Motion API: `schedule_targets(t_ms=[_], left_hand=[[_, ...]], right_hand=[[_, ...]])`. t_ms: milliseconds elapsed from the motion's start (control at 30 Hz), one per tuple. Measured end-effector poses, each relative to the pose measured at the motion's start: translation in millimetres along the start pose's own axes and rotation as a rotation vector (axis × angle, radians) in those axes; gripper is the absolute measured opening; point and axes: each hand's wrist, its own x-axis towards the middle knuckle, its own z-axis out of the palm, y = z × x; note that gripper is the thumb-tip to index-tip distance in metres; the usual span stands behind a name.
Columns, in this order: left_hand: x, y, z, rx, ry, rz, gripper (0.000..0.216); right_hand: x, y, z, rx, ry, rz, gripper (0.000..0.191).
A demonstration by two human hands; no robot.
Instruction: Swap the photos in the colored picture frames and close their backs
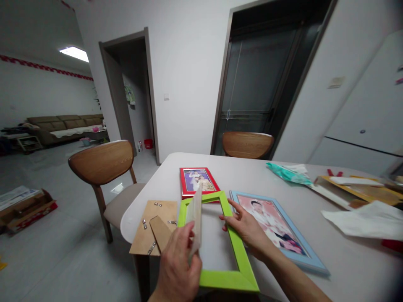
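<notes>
Grips a pale sheet (197, 209) in the left hand (178, 264), thumb and fingers clamped on its lower end. Holds it upright and edge-on above the left rail of the green frame (234, 247). Rests the right hand (245, 226) on that frame's right rail, spread flat, with fingertips (224, 218) curled over the inner edge and nothing pinched.

Green frame flat on the table (315, 209), its near rail close to the table's near edge. Only bare tabletop inside its opening.

Just left of the green frame, a brown board (147, 235) with metal clips and a fold-out stand, its far corner hanging past the table's edge. Touching the green frame's far rail and partly under it, a red frame (197, 181) with a photo in it. Just right of the green frame, close beside the right rail, a blue frame (283, 235), also with a photo inside.

Further right of the green frame, beyond the blue one, a stretch of open tabletop, then loose papers (365, 218). Off the table, well left of the green frame, a wooden chair (103, 161).
</notes>
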Motion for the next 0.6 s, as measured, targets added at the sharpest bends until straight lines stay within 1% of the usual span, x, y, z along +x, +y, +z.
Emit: schedule_targets(t_ms=[67,133,200,267,333,400,500,600], left_hand=[[2.4,-9.3,-14.1,-0.017,0.112,-0.171,0.047],[2.6,-22.0,-26.6,-0.043,0.171,-0.316,0.048],[-1.1,-37.2,-35.6,-0.053,0.201,-0.398,0.049],[-8.5,-52.7,-40.2,-0.035,0.202,-0.439,0.047],[-17.4,-65.6,-41.0,0.007,0.172,-0.468,0.046],[-25.0,-74.3,-39.6,0.081,0.127,-0.457,0.045],[-30.3,-79.7,-37.3,0.244,0.061,-0.387,0.041],[-30.1,-79.9,-37.4,0.385,-0.009,-0.33,0.039]], right_hand=[[5.7,6.7,-4.4,-0.269,0.043,-0.044,0.063],[10.2,12.8,-7.9,-0.538,0.108,-0.1,0.058],[12.2,17.8,-9.6,-0.734,0.156,-0.14,0.054],[12.0,21.6,-9.2,-0.854,0.163,-0.152,0.052],[10.4,24.5,-7.3,-0.952,0.16,-0.141,0.05],[8.9,27.0,-4.7,-1.037,0.156,-0.124,0.047],[8.1,30.5,-1.0,-1.117,0.16,-0.133,0.041],[8.5,32.8,0.9,-1.153,0.163,-0.165,0.036]])
